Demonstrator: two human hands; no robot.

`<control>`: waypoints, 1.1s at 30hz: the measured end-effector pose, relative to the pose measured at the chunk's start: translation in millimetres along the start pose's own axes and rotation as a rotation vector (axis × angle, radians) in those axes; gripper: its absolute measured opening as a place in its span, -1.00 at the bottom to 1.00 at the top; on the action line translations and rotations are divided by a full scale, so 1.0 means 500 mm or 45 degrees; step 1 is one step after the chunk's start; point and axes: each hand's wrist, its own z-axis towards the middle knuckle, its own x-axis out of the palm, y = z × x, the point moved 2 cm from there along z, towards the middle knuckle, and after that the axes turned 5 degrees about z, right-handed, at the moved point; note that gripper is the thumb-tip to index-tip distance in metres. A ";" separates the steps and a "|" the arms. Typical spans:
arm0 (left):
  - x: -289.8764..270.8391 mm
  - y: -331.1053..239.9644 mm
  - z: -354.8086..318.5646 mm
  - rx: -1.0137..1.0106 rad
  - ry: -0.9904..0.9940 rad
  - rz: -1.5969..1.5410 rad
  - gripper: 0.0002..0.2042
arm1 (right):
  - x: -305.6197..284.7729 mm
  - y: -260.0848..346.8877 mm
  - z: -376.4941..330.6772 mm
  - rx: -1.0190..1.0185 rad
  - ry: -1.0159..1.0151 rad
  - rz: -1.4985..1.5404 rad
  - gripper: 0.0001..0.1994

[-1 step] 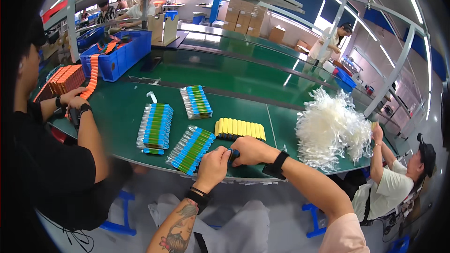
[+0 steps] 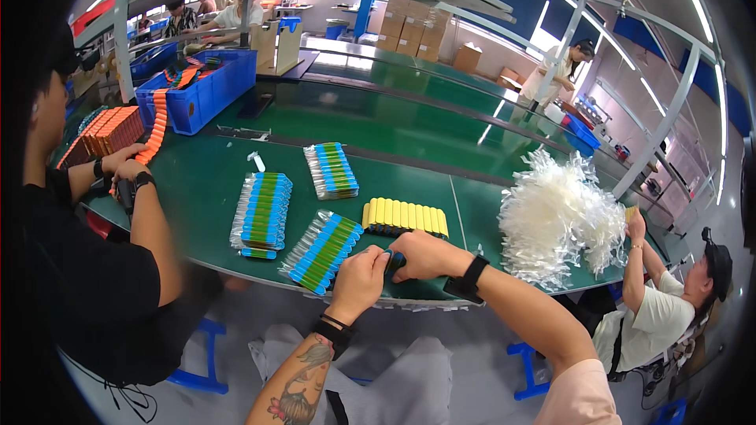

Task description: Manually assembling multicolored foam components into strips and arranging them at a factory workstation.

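Near the table's front edge, my left hand (image 2: 357,278) and my right hand (image 2: 424,255) are close together, fingers closed on a small dark blue piece (image 2: 394,262). Its kind is mostly hidden by my fingers. Just beyond them lies a row of yellow cylindrical cells (image 2: 405,216). Left of my hands, a slanted stack of blue and green wrapped cells with clear plastic ends (image 2: 323,252) rests on the table. Two similar stacks lie further left (image 2: 262,211) and further back (image 2: 331,171).
A heap of clear plastic strips (image 2: 555,220) covers the table's right. A co-worker at right (image 2: 657,299) reaches to it. At left, another person (image 2: 102,212) handles an orange strip (image 2: 157,126) hanging from a blue bin (image 2: 201,98). A small white piece (image 2: 256,161) lies nearby.
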 end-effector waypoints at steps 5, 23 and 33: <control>0.009 -0.005 0.012 -0.013 0.036 0.022 -0.81 | 0.001 -0.035 0.015 0.042 -0.080 -0.079 -0.71; 0.004 -0.013 0.009 -0.040 0.003 -0.001 -0.79 | 0.004 -0.054 0.002 0.058 -0.016 -0.015 -0.60; 0.005 -0.011 0.014 -0.143 0.101 -0.015 -0.79 | -0.005 -0.043 -0.006 0.163 -0.179 -0.068 -0.66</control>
